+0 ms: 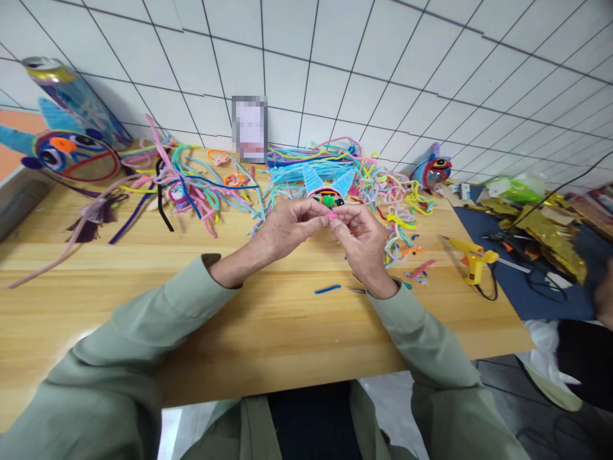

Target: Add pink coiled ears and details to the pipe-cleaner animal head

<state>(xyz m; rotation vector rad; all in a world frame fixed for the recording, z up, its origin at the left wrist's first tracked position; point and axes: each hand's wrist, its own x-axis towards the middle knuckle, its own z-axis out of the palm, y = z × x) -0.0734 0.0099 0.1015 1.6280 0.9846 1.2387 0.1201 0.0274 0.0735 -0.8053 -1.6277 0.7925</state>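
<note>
My left hand (291,225) and my right hand (360,239) meet above the middle of the table. Both are closed, with fingertips pinching a small pink pipe cleaner piece (331,216), mostly hidden by the fingers. Just beyond the fingertips is a pipe cleaner animal face (329,199) with pointed light blue ears, dark eyes and a green nose. My hands cover its lower part, so I cannot tell whether they touch it. A short dark blue pipe cleaner (327,289) lies on the wood nearer to me.
Loose pipe cleaners (191,185) lie in tangles along the wall. A finished animal face (71,156) leans by a tall can (71,96) at left. A phone (251,131) stands at the wall. Rightward are a yellow glue gun (474,259), gold foil (550,230) and part of another person (604,294).
</note>
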